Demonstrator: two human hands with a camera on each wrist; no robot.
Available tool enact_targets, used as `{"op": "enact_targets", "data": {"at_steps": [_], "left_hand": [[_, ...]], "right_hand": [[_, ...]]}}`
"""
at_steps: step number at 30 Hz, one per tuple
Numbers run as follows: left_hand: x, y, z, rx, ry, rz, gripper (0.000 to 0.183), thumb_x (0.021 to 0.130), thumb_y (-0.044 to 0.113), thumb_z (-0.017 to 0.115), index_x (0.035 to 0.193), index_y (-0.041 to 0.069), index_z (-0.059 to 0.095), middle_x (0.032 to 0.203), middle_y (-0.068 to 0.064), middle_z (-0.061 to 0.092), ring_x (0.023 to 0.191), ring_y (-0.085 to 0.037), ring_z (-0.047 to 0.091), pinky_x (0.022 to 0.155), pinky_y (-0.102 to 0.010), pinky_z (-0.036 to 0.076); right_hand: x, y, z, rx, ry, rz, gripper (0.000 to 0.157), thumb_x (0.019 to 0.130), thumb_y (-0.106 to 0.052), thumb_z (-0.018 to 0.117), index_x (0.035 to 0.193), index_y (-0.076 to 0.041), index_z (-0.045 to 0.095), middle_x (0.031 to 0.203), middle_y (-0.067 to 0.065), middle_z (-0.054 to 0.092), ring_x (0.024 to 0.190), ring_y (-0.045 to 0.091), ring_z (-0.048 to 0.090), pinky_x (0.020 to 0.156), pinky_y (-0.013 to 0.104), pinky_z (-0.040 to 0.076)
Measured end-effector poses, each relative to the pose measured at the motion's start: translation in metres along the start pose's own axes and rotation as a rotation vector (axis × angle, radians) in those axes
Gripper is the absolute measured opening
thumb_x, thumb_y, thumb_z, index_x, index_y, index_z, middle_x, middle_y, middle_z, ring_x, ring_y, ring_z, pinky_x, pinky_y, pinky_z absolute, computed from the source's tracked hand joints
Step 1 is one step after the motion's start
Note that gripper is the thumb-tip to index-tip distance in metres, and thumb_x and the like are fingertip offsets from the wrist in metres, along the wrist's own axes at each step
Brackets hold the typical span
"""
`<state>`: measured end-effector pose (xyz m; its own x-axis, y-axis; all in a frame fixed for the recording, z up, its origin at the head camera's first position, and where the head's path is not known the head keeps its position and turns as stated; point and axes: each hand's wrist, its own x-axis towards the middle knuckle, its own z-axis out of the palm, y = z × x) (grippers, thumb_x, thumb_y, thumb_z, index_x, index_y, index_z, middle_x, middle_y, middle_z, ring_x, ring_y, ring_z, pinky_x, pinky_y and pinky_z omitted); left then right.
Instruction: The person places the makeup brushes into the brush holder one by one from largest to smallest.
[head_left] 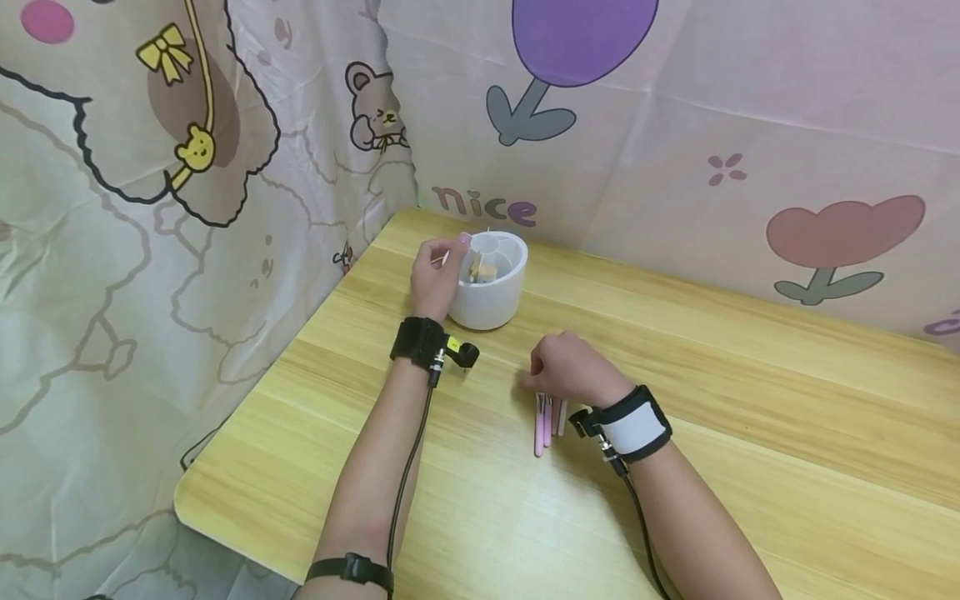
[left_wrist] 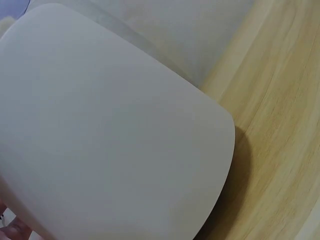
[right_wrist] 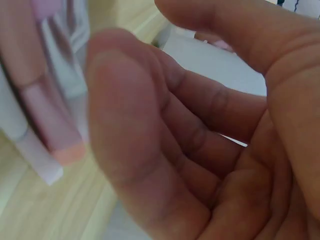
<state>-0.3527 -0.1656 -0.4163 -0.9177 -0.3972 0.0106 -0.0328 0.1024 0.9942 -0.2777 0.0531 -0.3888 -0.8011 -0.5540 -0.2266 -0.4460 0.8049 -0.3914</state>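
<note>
A round white desk organizer (head_left: pixel 487 302) stands toward the back of the table, with its side filling much of the left wrist view. My left hand (head_left: pixel 437 279) grips its left rim; the fingertips (left_wrist: pixel 17 230) barely show at the lower left of that view. Small pale and gold-coloured items (head_left: pixel 482 271) sit in a front compartment. My right hand (head_left: pixel 573 367) hovers at the upper ends of several slim makeup brushes (head_left: pixel 543 421) with pink and pale handles. In the right wrist view its fingers (right_wrist: pixel 125 115) bend loosely around nothing, and blurred brushes (right_wrist: pixel 55 120) lie beside them.
The wooden table (head_left: pixel 360 433) has its left edge beside a printed curtain (head_left: pixel 187 275). Another printed cloth (head_left: pixel 675 150) hangs behind the organizer. Black cables (head_left: pixel 408 467) run from the wrist cameras along both forearms.
</note>
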Motion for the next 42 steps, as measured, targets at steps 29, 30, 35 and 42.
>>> {"op": "enact_targets", "data": {"at_steps": [29,30,35,42], "left_hand": [[0.000,-0.001,0.001,0.006,0.018,-0.015,0.065,0.088,0.070,0.066,0.127,0.018,0.061,0.147,-0.005,0.059,0.138,-0.026,0.054,0.120,-0.047,0.042],[-0.001,-0.001,0.001,0.007,0.019,-0.014,0.065,0.088,0.070,0.065,0.127,0.018,0.061,0.147,-0.005,0.059,0.138,-0.026,0.054,0.120,-0.047,0.041],[-0.001,0.000,0.002,0.008,0.023,-0.010,0.065,0.088,0.069,0.065,0.127,0.017,0.061,0.147,-0.005,0.059,0.138,-0.026,0.054,0.120,-0.047,0.041],[-0.002,0.001,0.003,0.009,0.024,-0.005,0.063,0.089,0.067,0.066,0.126,0.016,0.061,0.145,-0.005,0.060,0.137,-0.026,0.055,0.120,-0.047,0.042]], "right_hand": [[0.006,0.001,0.012,0.043,-0.080,0.073,0.046,0.083,-0.039,0.085,0.055,-0.018,0.054,0.051,-0.008,0.049,0.045,0.008,0.054,0.045,0.023,0.043],[0.006,0.001,0.013,0.046,-0.083,0.072,0.045,0.084,-0.037,0.084,0.055,-0.018,0.056,0.051,-0.008,0.051,0.045,0.008,0.055,0.045,0.023,0.044],[0.007,0.001,0.014,0.066,-0.109,0.067,0.036,0.086,-0.032,0.082,0.060,-0.014,0.065,0.055,-0.001,0.064,0.046,0.011,0.063,0.045,0.024,0.051],[0.005,0.000,0.014,0.092,-0.127,0.080,0.036,0.084,-0.034,0.085,0.062,-0.013,0.067,0.058,0.002,0.067,0.044,0.012,0.066,0.046,0.026,0.052]]}}
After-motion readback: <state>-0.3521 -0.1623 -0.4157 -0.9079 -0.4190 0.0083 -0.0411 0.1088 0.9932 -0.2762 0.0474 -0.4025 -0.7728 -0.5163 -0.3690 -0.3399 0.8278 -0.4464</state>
